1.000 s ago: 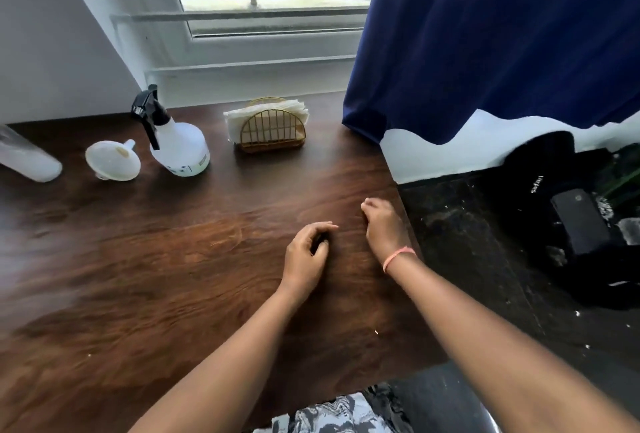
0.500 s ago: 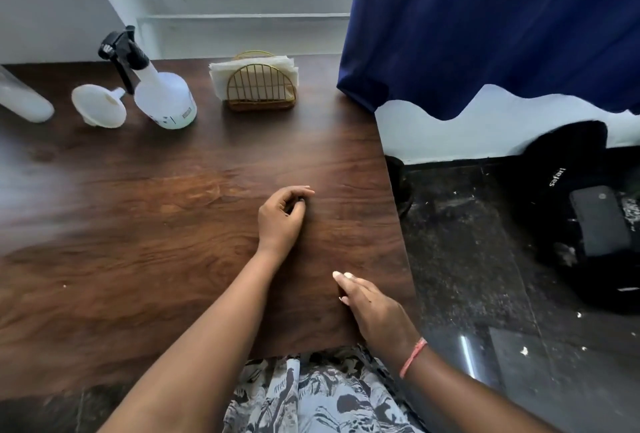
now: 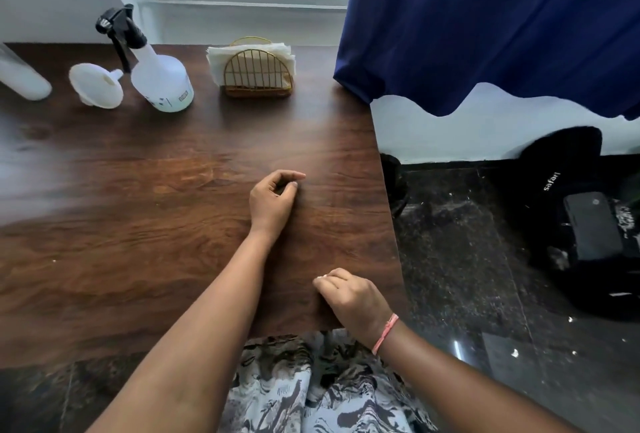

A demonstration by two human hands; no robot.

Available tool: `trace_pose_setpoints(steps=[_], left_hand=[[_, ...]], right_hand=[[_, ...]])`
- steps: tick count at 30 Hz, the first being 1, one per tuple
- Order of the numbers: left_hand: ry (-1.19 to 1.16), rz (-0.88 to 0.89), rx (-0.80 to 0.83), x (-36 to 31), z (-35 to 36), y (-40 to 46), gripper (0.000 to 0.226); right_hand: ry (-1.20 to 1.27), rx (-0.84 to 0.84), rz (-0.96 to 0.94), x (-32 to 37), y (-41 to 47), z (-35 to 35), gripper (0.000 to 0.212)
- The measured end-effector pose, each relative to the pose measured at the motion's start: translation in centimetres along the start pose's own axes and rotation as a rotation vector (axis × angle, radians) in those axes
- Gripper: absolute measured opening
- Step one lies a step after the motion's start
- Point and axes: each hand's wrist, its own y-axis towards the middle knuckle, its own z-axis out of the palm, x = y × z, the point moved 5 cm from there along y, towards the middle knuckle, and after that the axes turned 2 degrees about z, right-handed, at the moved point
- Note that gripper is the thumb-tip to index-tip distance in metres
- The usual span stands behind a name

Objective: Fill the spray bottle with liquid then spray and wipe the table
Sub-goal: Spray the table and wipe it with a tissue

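Your left hand [image 3: 272, 202] lay loosely curled, empty, mid-bench | right hand [image 3: 353, 297] curled at 5 o'clock, grasp unclear | translucent white plastic spray bottle with black trigger head [image 3: 157, 78] stood at 11 o'clock on dark wooden bench [image 3: 173, 190] | probably light, slick; take its neck.
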Motion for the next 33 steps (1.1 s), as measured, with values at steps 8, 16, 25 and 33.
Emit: trace_pose_setpoints(steps=[8, 16, 25, 33], left_hand=[[-0.444, -0.265, -0.005, 0.1, -7.0, -0.7, 0.026], [-0.504, -0.328, -0.446, 5.4, -29.1, -3.4, 0.021], [-0.553, -0.401, -0.752, 11.8, -46.2, -5.4, 0.021], [-0.601, -0.382, -0.608, 11.0, -45.1, -1.7, 0.02]], right_hand=[[1.13, -0.207, 0.953, 1.8, 7.8, 3.7, 0.024], [0.992, -0.132, 0.775, 12.3, 23.0, 7.9, 0.023], [0.386, 0.08, 0.256, 25.7, 28.7, 15.8, 0.018], [0.034, 0.187, -0.271, 29.1, 26.3, 15.8, 0.022]])
